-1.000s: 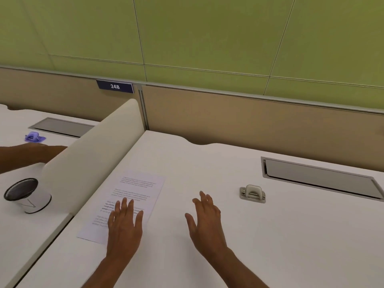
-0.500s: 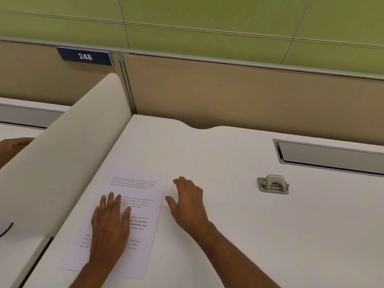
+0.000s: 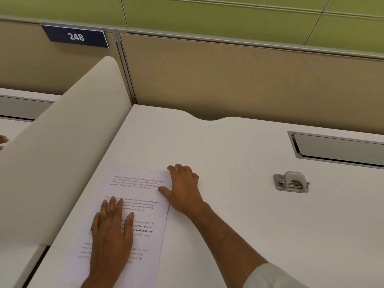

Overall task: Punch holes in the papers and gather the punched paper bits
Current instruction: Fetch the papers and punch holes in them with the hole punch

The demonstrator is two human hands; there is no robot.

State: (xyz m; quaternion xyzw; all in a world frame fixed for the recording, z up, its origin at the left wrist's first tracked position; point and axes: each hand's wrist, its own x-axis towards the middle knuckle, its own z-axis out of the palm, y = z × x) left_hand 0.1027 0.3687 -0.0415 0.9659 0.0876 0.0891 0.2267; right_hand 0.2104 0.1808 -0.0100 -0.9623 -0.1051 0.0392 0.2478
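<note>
A printed white paper [image 3: 137, 190] lies on the white desk [image 3: 228, 215] near its left side. My left hand [image 3: 112, 231] rests flat on the lower half of the sheet, fingers straight. My right hand [image 3: 184, 191] sits at the paper's right edge near its top, thumb touching the edge and fingers loosely bent on the desk. A small grey hole punch [image 3: 292, 182] stands on the desk to the right, well apart from both hands.
A curved cream divider [image 3: 62, 154] borders the desk on the left, with another person's fingertips [image 3: 3, 140] beyond it. A grey cable hatch [image 3: 338, 149] is set in the desk at the back right. A tan partition with a "248" sign [image 3: 75, 36] closes the back.
My right hand moved left from the bare desk to the paper's right edge. My left hand stayed on the sheet. The view tilted down and left.
</note>
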